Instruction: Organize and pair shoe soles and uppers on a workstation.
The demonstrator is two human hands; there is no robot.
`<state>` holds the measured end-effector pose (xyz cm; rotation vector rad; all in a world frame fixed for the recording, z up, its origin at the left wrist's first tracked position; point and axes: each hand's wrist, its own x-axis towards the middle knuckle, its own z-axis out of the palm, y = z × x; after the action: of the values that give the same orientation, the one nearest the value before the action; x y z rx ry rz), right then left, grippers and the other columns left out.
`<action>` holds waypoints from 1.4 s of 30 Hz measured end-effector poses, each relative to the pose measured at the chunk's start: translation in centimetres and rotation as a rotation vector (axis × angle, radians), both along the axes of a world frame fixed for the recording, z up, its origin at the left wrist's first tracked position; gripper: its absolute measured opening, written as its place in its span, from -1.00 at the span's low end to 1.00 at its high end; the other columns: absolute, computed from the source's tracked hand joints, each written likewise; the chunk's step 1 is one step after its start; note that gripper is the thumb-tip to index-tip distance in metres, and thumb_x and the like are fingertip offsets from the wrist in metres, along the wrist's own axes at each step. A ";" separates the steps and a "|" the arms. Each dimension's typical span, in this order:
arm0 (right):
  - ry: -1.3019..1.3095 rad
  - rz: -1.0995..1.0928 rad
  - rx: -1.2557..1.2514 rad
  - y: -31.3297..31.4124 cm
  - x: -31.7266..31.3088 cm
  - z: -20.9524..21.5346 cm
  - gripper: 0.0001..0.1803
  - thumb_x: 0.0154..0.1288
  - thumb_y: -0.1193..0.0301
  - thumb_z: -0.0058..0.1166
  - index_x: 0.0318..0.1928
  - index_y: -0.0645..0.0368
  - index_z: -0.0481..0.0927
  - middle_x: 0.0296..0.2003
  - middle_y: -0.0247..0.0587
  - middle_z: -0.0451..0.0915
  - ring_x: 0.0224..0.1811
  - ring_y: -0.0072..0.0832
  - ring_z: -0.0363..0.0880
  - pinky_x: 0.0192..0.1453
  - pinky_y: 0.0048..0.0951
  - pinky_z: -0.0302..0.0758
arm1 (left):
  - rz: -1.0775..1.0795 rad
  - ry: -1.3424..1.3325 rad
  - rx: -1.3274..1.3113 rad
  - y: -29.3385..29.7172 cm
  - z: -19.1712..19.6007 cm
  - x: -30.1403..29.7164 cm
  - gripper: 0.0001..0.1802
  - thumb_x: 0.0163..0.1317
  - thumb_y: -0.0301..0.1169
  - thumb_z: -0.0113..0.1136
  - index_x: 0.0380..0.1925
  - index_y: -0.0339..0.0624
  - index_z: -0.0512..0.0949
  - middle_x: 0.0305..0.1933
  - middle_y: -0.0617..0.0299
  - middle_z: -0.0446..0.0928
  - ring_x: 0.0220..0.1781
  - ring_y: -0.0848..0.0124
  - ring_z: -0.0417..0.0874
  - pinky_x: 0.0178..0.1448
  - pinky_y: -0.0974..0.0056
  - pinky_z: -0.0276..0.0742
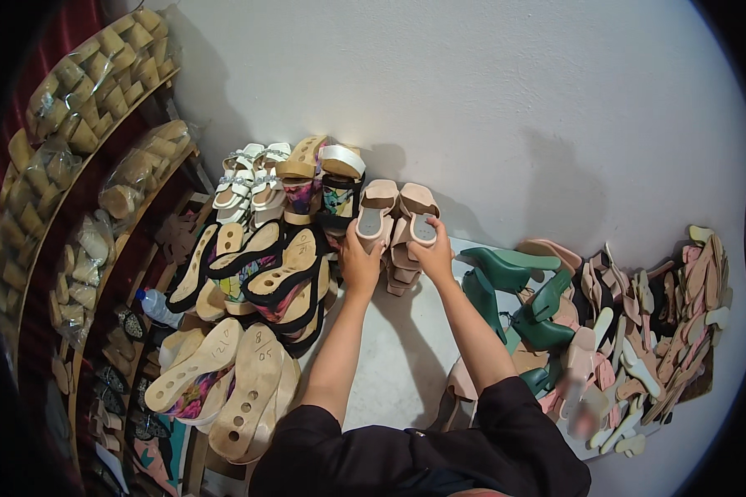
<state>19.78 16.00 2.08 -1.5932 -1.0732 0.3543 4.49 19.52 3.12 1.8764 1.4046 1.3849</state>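
Two beige open-toe sandals with grey insoles lie side by side on top of a stack of similar sandals point(402, 277), close to the wall. My left hand point(361, 263) grips the heel end of the left beige sandal point(379, 199). On the other one, the right beige sandal point(419, 201), my right hand point(436, 253) is closed at the heel end, thumb along its edge. Both forearms reach forward over the white tabletop point(381, 364). Parts of the lower stack are hidden behind my hands.
Wedge soles with black edging point(286, 277) and bare wedge soles point(249, 398) crowd the left side. White sandals point(253, 182) stand behind them. Green heeled soles point(547, 319) and a heap of loose soles point(638, 348) fill the right. Curved shelves point(99, 153) hold bagged heels.
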 end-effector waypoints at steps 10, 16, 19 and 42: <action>-0.091 -0.088 -0.101 -0.2 -2.1 0.3 -0.14 -0.28 0.13 0.22 0.17 -0.03 0.26 0.06 -0.09 0.39 0.21 -0.20 0.20 0.22 0.14 -0.18 | 0.012 -0.006 0.029 0.5 -1.5 0.1 -0.29 0.00 -0.37 0.28 0.17 -0.22 0.20 0.09 -0.12 0.39 0.13 -0.05 0.37 0.18 0.06 0.24; -0.136 -0.067 -0.233 -1.0 -2.0 0.4 -0.11 -0.30 0.11 0.23 0.17 -0.03 0.26 0.08 -0.10 0.38 0.26 -0.22 0.13 0.21 0.25 -0.23 | -0.011 0.021 0.013 -0.1 -0.7 0.4 -0.29 0.01 -0.38 0.27 0.17 -0.22 0.20 0.11 -0.13 0.38 0.15 -0.06 0.35 0.20 0.07 0.24; -0.216 -0.042 -0.345 -1.2 -2.2 1.7 0.00 -0.34 0.07 0.29 0.23 -0.05 0.19 0.12 -0.06 0.33 0.29 -0.19 0.10 0.19 0.29 -0.17 | -0.001 0.019 0.017 0.5 -1.7 0.1 -0.26 0.01 -0.39 0.26 0.21 -0.22 0.15 0.13 -0.15 0.35 0.15 -0.06 0.35 0.21 0.07 0.23; -0.079 0.003 -0.377 -30.6 -2.8 -2.8 -0.66 0.04 0.11 0.16 -0.24 0.04 0.62 -0.08 -0.18 0.49 0.16 -0.36 0.29 0.21 0.13 -0.17 | -0.374 0.303 -0.158 -21.4 -9.1 -5.9 -0.20 0.00 -0.20 0.23 0.22 -0.26 0.15 0.14 -0.14 0.34 0.17 0.00 0.35 0.21 0.05 0.21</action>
<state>17.00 -14.63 -0.71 -1.9526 -1.1146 0.5226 -1.42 -1.91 -6.01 2.1664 1.1694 0.8159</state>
